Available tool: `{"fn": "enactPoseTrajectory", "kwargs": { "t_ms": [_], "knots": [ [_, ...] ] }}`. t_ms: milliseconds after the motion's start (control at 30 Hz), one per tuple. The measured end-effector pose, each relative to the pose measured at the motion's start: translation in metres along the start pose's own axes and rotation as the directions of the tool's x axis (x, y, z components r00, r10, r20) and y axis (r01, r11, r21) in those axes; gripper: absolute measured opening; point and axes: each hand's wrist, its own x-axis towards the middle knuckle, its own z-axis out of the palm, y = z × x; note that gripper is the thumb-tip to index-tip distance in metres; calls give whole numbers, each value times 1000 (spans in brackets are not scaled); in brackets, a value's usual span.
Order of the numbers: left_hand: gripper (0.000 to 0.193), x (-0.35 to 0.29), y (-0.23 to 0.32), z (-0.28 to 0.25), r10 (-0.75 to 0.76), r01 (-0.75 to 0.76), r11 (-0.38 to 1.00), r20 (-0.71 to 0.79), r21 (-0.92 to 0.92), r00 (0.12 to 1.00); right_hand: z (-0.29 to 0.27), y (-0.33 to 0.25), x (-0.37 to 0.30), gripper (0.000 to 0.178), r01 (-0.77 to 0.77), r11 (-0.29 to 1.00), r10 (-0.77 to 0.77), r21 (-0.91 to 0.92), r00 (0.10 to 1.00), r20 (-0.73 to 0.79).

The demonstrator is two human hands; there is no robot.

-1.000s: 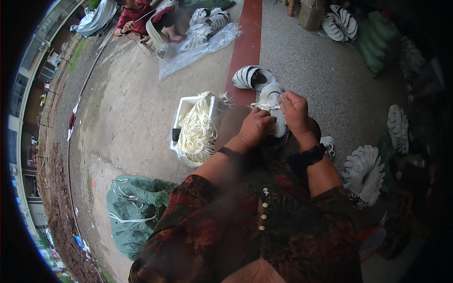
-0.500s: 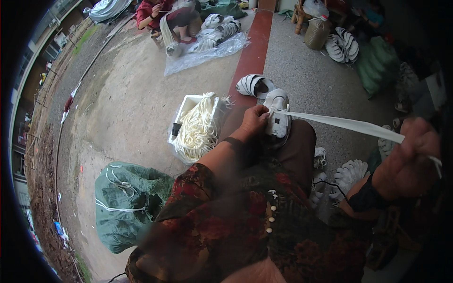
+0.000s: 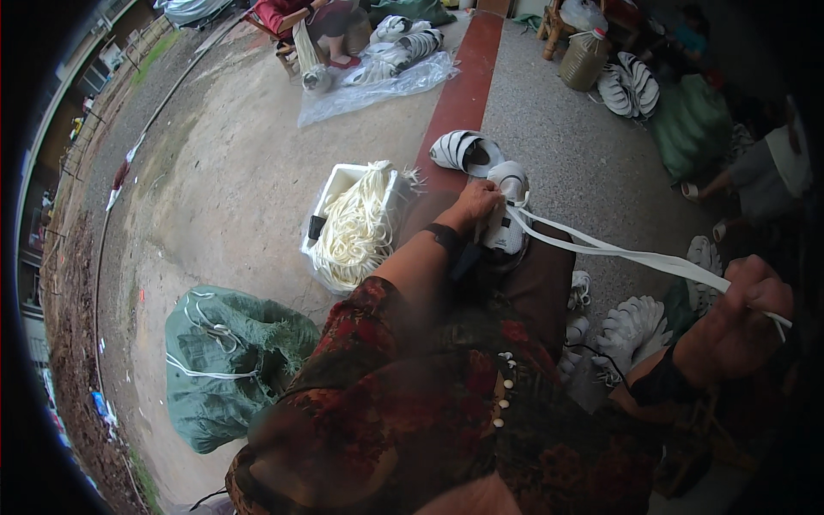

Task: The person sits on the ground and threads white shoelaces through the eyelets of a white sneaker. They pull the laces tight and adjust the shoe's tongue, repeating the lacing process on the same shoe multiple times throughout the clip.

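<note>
A white mesh shoe [image 3: 508,233] rests on my thigh, its toe pointing away from me. My left hand [image 3: 479,201] is closed at its lacing area, fingers pinched on the shoe's left edge; the fingertips are partly hidden. From the shoe's eyelets a flat white shoelace [image 3: 614,251] runs to the right in two strands, sagging slightly. Out to the far right, my right hand [image 3: 754,296] is closed around the strands, and a short lace end sticks out past the fingers. Just beyond the shoe's toe lies a white shoe upper with dark stripes [image 3: 463,153].
A white foam box [image 3: 343,178] heaped with cream laces [image 3: 354,236] stands left of my knee. Nearer lies a green sack [image 3: 219,369]. Stacked white uppers [image 3: 633,330] sit at my right. Farther off are a seated person [image 3: 283,21], plastic sheeting [image 3: 369,99] and a jug [image 3: 584,60].
My right hand has come down a little and is less blurred. The lace, one taut band before, now shows as two looser strands. My left hand stays at the shoe.
</note>
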Motion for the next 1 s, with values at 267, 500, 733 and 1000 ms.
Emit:
{"fn": "enactPoseTrajectory", "kwargs": {
  "t_ms": [267, 500, 733, 1000],
  "knots": [
    [24, -17, 28, -17, -16, 62, 932, 128, -356, 992, -24, 9, -3, 20, -255, 919, 146, 301, 928, 342],
    [23, -12, 27, -13, -324, 303, 645, 108, -702, 940, -1, 8, 0, 23, -232, 869, 203, 436, 973, 113],
    [15, -16, 8, -20, -228, 99, 670, -77, -736, 970, 21, 10, 28, 12, -317, 644, 257, 696, 947, 194],
    [40, -46, 65, 1, 581, -582, 804, 46, 121, 812, 80, 10, 51, 14, -343, 522, 176, 781, 939, 296]
  ]
}}
